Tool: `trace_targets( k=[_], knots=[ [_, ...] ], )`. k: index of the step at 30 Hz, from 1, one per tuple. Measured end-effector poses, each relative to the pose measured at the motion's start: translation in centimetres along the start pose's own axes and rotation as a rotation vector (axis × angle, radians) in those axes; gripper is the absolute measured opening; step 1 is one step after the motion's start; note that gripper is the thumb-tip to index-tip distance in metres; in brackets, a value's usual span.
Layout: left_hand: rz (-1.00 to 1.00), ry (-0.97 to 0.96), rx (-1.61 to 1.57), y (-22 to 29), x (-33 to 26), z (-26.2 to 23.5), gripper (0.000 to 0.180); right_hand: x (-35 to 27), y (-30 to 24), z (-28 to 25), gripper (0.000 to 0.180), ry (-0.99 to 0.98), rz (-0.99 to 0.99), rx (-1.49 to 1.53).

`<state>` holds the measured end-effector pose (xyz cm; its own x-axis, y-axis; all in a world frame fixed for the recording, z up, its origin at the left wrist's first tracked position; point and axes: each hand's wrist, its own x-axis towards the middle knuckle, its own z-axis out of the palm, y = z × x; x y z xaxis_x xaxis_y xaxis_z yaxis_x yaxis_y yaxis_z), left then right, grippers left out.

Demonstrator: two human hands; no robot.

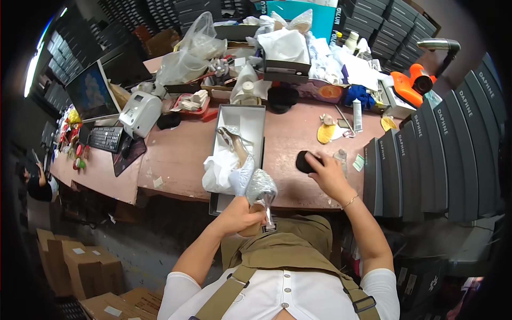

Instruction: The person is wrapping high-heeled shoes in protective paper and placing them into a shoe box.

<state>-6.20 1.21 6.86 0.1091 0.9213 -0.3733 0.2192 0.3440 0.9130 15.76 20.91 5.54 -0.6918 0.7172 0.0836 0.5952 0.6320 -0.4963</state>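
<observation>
Centrally, silver shoe (260,186) in left grip (242,216), black pad (304,162) at right grip (329,175)

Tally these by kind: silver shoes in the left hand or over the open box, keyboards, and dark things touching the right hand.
Silver shoes, left hand and open box: 2
Keyboards: 1
Dark pad at the right hand: 1
Total: 4

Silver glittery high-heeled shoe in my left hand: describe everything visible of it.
The glittery silver high-heeled shoe looks textured, with a slim, shiny, metallic-looking heel pointing downward in the view. The bare left hand grips it beside the heel, around the near edge of the pinkish-brown table. Crumpled white tissue-like wrapping adjoins its left side; its toe isn't clear.
</observation>
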Motion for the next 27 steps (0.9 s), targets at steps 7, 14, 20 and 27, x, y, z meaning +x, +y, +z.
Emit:
trace_targets(
  k=[7,14,20,27],
  knots=[
    [0.276,-0.231,1.172,4.7,0.7,0.3,0.031,-0.3,-5.8,0.8,0.079,-0.790,-0.424,0.712],
    [0.701,0.553,1.149,6.7,3.8,-10.0,0.036,-8.4,0.3,-1.6,0.042,-0.417,0.059,0.870],
    [0.466,0.104,1.611,-4.5,14.0,-14.9,0.019,-7.3,1.5,0.2,0.040,-0.287,0.165,0.478],
    [0.772,0.283,1.531,2.2,11.3,-17.5,0.005,-3.3,-2.3,2.8,0.048,0.267,-0.184,-0.195]
  ],
)
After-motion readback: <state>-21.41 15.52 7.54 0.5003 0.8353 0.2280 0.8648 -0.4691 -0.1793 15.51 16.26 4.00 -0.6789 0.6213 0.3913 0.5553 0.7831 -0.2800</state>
